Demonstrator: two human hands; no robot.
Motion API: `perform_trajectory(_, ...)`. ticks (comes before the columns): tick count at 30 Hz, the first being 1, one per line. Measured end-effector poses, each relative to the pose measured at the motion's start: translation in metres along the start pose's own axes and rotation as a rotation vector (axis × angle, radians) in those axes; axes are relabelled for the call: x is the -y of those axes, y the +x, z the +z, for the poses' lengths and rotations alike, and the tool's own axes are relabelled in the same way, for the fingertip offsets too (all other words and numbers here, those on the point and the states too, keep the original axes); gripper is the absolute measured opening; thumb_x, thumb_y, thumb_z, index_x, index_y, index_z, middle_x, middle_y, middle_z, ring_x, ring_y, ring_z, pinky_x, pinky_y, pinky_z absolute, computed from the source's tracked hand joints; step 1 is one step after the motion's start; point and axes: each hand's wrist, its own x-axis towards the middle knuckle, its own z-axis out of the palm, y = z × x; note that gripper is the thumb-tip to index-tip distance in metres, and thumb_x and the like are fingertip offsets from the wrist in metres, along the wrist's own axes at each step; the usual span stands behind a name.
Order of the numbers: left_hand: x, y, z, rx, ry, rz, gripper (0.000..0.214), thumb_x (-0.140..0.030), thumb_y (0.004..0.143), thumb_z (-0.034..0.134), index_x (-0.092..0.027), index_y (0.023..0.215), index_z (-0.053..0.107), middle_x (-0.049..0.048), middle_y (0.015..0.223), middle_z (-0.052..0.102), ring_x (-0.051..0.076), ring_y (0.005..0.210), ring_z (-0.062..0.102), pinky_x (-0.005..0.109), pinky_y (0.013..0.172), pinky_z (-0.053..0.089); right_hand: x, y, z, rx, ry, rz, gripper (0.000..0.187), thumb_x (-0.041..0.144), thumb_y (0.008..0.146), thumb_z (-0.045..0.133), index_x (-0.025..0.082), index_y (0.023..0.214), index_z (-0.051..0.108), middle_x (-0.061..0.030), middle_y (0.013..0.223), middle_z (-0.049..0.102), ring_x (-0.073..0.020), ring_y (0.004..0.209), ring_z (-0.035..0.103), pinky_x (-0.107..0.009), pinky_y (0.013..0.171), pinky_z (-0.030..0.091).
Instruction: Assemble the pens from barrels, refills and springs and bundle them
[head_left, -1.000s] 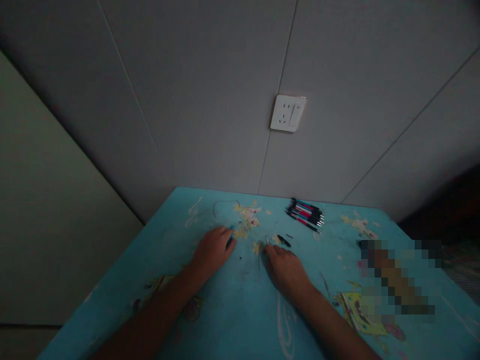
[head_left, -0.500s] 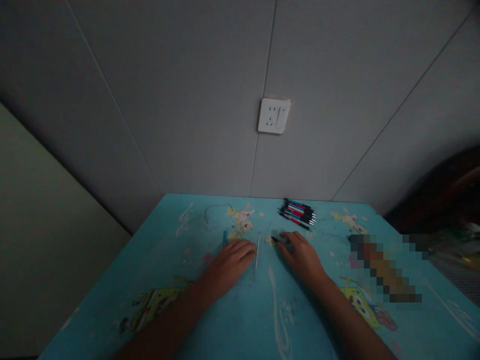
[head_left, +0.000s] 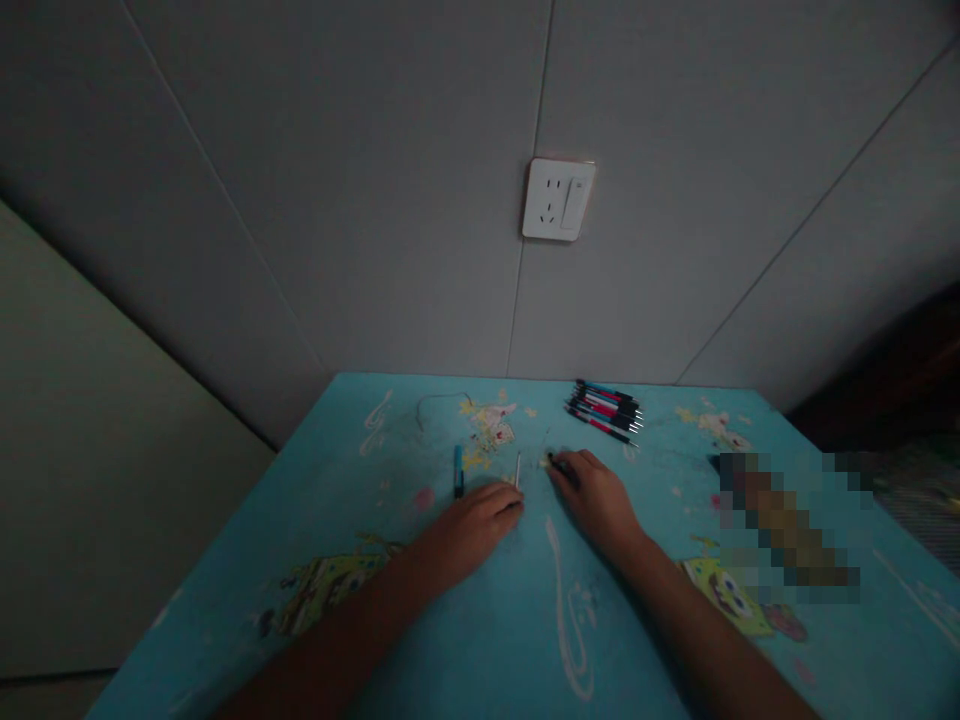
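Observation:
My left hand (head_left: 486,515) is closed low over the blue table, its fingertips on the lower end of a thin white pen refill (head_left: 517,468). The refill's upper end sticks out beyond the fingers. Just left of that hand lies a blue pen barrel (head_left: 458,465) with a dark lower end. Across a small gap, my right hand (head_left: 598,497) is closed around a short black pen part (head_left: 562,467) between thumb and fingers. Part of this piece is hidden by the hand.
A bundle of several pens (head_left: 604,408), black, red and blue, lies near the table's back edge. A blurred-out object (head_left: 784,520) rests at the right. The grey wall with a white socket (head_left: 559,200) borders the cartoon-printed table (head_left: 480,640).
My left fingers have come onto the white refill, uncovering more of the blue barrel. My right hand has closed further around the black pen part. The camera view has shifted slightly.

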Motion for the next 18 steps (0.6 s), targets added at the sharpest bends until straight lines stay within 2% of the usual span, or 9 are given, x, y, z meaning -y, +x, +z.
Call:
perform_trajectory(6, 0.007, -0.005, -0.001, -0.023, 0.009, -0.015, 0.024, -0.014, 0.094, 0.055, -0.017, 0.117, 0.061, 0.0072, 0.119, 0.062, 0.021, 0.116, 0.056, 0.038, 0.103, 0.049, 0.016, 0.001, 0.006, 0.013, 0.046, -0.093, 0.015, 0.031, 0.096, 0.054, 0.024, 0.101, 0.066, -0.0040, 0.097, 0.064, -0.0171, 0.083, 0.063, -0.026, 0.077, 0.047)
perform_trajectory(10, 0.010, -0.006, -0.001, -0.030, 0.012, -0.020, 0.022, -0.014, 0.094, 0.056, -0.017, 0.115, 0.062, 0.0068, 0.118, 0.062, 0.021, 0.115, 0.056, 0.040, 0.102, 0.049, 0.018, 0.001, 0.002, -0.015, 0.100, -0.121, 0.015, 0.030, 0.096, 0.054, 0.023, 0.101, 0.066, -0.0045, 0.098, 0.064, -0.0174, 0.085, 0.062, -0.027, 0.078, 0.047)
perform_trajectory(15, 0.011, -0.008, -0.001, -0.035, 0.006, -0.036, 0.022, -0.014, 0.094, 0.056, -0.017, 0.115, 0.062, 0.0073, 0.117, 0.062, 0.021, 0.114, 0.056, 0.041, 0.101, 0.050, -0.010, 0.004, -0.011, -0.114, 0.079, -0.071, 0.016, 0.028, 0.095, 0.054, 0.020, 0.098, 0.067, -0.0065, 0.095, 0.066, -0.0207, 0.090, 0.061, -0.031, 0.085, 0.046)
perform_trajectory(18, 0.012, -0.009, -0.002, -0.038, -0.003, -0.036, 0.021, -0.015, 0.094, 0.057, -0.017, 0.115, 0.062, 0.0074, 0.115, 0.062, 0.021, 0.112, 0.057, 0.041, 0.099, 0.051, -0.028, 0.007, -0.014, -0.099, 0.067, -0.058, 0.014, 0.026, 0.092, 0.057, 0.020, 0.097, 0.069, -0.0059, 0.092, 0.067, -0.0207, 0.088, 0.061, -0.031, 0.083, 0.046)
